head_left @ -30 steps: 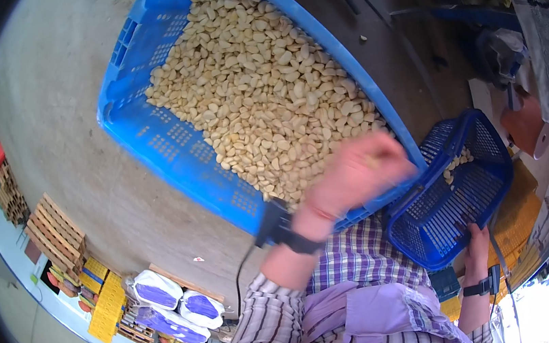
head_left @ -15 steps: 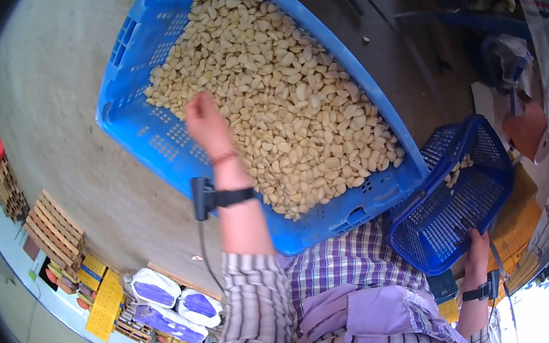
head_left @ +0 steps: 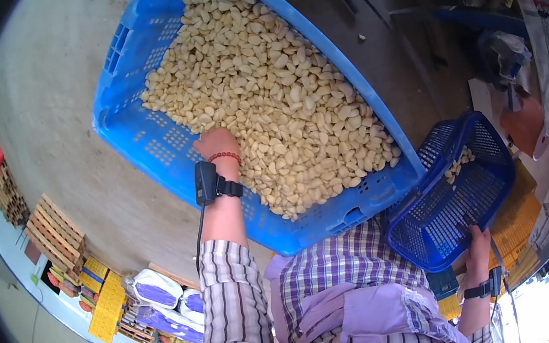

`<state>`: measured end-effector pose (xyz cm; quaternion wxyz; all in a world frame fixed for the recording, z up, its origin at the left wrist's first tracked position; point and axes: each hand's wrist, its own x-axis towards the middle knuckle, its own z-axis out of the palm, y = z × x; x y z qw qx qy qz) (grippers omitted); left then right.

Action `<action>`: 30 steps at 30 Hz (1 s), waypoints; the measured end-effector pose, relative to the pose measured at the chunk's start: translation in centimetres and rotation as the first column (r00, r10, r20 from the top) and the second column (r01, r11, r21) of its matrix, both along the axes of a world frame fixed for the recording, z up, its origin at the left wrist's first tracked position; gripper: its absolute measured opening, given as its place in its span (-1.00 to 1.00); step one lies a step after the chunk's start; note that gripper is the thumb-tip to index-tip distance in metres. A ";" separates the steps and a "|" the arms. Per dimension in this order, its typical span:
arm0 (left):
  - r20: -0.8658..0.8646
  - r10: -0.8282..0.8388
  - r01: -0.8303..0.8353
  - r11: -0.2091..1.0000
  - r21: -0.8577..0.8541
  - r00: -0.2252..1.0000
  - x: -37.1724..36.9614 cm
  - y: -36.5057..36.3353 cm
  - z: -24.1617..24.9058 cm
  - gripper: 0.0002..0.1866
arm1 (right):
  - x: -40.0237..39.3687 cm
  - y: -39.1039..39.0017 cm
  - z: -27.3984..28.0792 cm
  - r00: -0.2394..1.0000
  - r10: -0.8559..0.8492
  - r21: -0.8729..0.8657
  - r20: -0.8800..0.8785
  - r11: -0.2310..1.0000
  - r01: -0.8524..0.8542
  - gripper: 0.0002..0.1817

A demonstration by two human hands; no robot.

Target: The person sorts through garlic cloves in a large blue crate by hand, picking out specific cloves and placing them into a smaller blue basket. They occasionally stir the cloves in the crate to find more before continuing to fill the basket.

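1. Big crate (head_left: 147,142): blue plastic, perforated walls, lying tilted in front of the person, about half full.
2. Garlic cloves (head_left: 279,95): pale, peeled, heaped loosely across the big crate's floor, piled up against its near wall.
3. Small basket (head_left: 460,203): blue mesh plastic, tipped on its side just right of the big crate, a few cloves (head_left: 459,164) inside.

The big crate (head_left: 147,139) and the small basket (head_left: 454,208) were perforated blue plastic, slightly glossy. The garlic cloves (head_left: 279,95) looked smooth and matt. The floor (head_left: 51,82) was rough concrete.
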<state>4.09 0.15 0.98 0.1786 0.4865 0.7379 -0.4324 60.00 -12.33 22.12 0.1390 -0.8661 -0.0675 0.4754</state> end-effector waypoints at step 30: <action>0.881 -0.329 -0.423 0.783 0.456 0.340 4.1 10.0 -1.1 -0.65 | -0.6 0.8 -0.5 0.999 0.004 0.021 0.034 1.000 -0.005 -0.57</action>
